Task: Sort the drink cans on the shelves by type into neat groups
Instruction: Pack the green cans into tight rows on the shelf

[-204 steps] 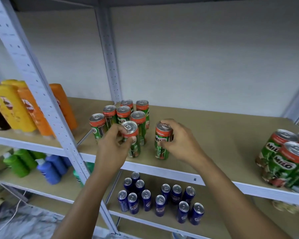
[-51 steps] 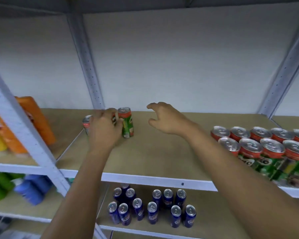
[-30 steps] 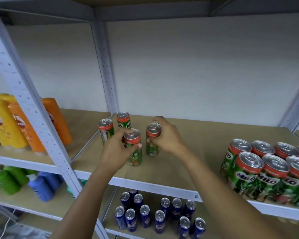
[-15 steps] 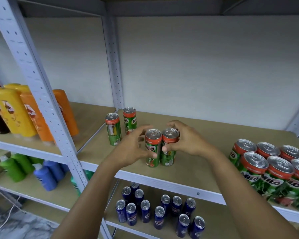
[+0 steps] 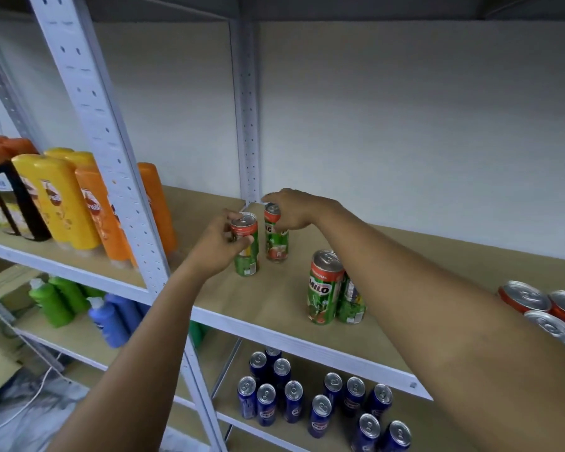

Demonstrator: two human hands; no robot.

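Two slim green Milo cans stand at the back left of the wooden shelf [image 5: 274, 298]. My left hand [image 5: 217, 247] grips the nearer can [image 5: 247, 252] around its top. My right hand [image 5: 291, 210] holds the farther can [image 5: 274, 238] by its rim. Two more Milo cans [image 5: 325, 287] stand side by side, free, nearer the shelf's front edge. Part of a larger Milo group [image 5: 548, 308] shows at the right edge, partly hidden by my right forearm.
A white perforated upright [image 5: 111, 151] crosses the left foreground, another [image 5: 248, 119] stands behind the cans. Yellow and orange bottles [image 5: 79, 207] fill the left bay. Several blue cans [image 5: 307, 399] stand on the shelf below, green and blue bottles [image 5: 88, 308] lower left.
Both hands let go of the two cans set down near the front edge and reached back left. Each hand now grips one of the two cans near the rear upright.
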